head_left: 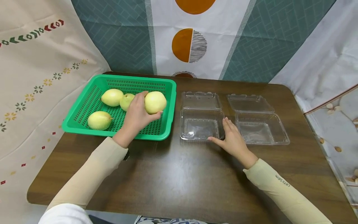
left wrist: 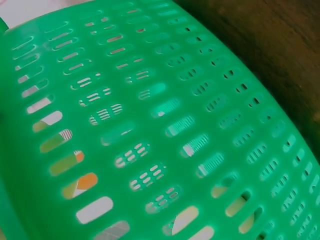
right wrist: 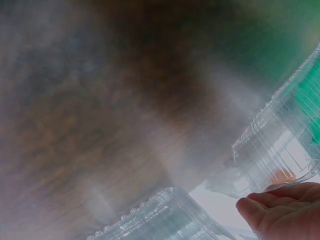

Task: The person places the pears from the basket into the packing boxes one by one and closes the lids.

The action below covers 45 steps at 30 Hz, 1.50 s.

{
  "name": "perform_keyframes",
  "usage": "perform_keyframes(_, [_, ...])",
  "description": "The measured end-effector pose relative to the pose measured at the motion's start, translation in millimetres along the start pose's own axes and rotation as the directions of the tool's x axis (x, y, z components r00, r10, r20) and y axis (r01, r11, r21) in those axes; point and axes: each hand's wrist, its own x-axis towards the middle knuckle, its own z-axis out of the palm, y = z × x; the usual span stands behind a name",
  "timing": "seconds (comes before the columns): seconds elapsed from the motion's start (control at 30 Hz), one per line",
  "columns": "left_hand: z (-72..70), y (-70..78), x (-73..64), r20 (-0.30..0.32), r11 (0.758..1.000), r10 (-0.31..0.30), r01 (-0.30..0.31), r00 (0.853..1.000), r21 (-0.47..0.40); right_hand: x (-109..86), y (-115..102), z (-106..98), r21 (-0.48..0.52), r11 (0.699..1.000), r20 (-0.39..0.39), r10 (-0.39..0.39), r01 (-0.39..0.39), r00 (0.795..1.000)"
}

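Head view: brown wooden table (head_left: 179, 186), glossy, rounded corners. Behind it a teal and white backdrop cloth (head_left: 134, 37) with orange circles; a cream embroidered cloth (head_left: 36, 56) at left, a pale floral cloth (head_left: 335, 130) at right. Both forearms reach in from the near side, in cream sleeves (head_left: 92, 174). Left hand (head_left: 136, 114) grips a pale yellow-green fruit (head_left: 156, 102), thumb and fingers around it, over the right part of the green basket (head_left: 84, 133). Three other fruits (head_left: 99, 120) lie in the basket. Right hand (head_left: 235, 141) has fingers extended, thumb spread, at the near right corner of the middle clear container (head_left: 197, 126); can't tell if it presses. Right-hand clear container (head_left: 255, 129) sits just beside; both lids folded back.

Left wrist view: slotted basket wall fills most of it, table at upper right. Bits of yellow-green and orange print show through slots, a side the head view misses.

Right wrist view: tabletop blurred, two clear container edges seen close, fingertips by one rim, green through the clear plastic.
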Motion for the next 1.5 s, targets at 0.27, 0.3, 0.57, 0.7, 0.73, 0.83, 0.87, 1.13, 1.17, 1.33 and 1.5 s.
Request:
perform_keyframes(0.27, [3.1, 6.7, 2.0, 0.027, 1.000, 0.026, -0.026, 0.999, -0.006, -0.5, 0.0, 0.5, 0.000, 1.000, -0.005, 0.012, -0.012, 1.000])
perform_keyframes(0.3, [3.6, 7.6, 2.4, 0.027, 0.999, 0.031, -0.031, 0.999, -0.006, -0.5, -0.2, 0.3, -0.001, 1.000, -0.003, 0.013, -0.013, 1.000])
perform_keyframes(0.57, [7.6, 15.8, 3.5, 0.026, 0.998, 0.064, -0.064, 0.998, -0.008, 0.3, -0.8, 0.4, 0.004, 1.000, 0.002, 0.020, -0.020, 1.000])
perform_keyframes(0.7, [10.7, 18.5, 3.1, 0.020, 0.996, 0.088, -0.088, 0.996, -0.003, -0.6, -0.9, 0.7, 0.011, 1.000, -0.006, 0.015, -0.015, 1.000])
perform_keyframes(0.73, [11.3, 19.5, 3.0, 0.019, 0.996, 0.093, -0.093, 0.995, -0.003, -0.8, -1.0, 0.2, 0.010, 1.000, -0.005, 0.015, -0.015, 1.000])
perform_keyframes(0.83, [13.2, 22.2, 2.9, 0.021, 0.994, 0.106, -0.106, 0.994, -0.007, -0.3, -0.5, -0.6, 0.009, 1.000, 0.004, 0.018, -0.018, 1.000])
perform_keyframes(0.87, [13.7, 23.1, 2.9, 0.022, 0.994, 0.110, -0.110, 0.994, -0.010, 0.0, -0.5, -0.6, 0.009, 1.000, 0.006, 0.020, -0.021, 1.000])
perform_keyframes(1.13, [18.3, 29.2, 4.5, 0.050, 0.992, 0.125, -0.124, 0.991, -0.021, -0.3, -1.2, 0.0, 0.006, 1.000, -0.001, 0.017, -0.017, 1.000])
perform_keyframes(1.17, [18.7, 29.9, 4.9, 0.056, 0.992, 0.126, -0.125, 0.990, -0.023, -0.3, -1.1, 0.3, 0.008, 1.000, -0.004, 0.015, -0.015, 1.000])
perform_keyframes(1.33, [21.0, 32.8, 6.2, 0.081, 0.990, 0.140, -0.139, 0.987, -0.022, -0.3, -0.6, 0.0, 0.011, 1.000, -0.008, 0.011, -0.011, 1.000])
perform_keyframes(1.5, [23.8, 34.4, 5.7, 0.111, 0.990, 0.140, -0.138, 0.984, -0.019, 0.5, -0.4, -0.2, 0.009, 1.000, 0.002, 0.013, -0.013, 1.000])
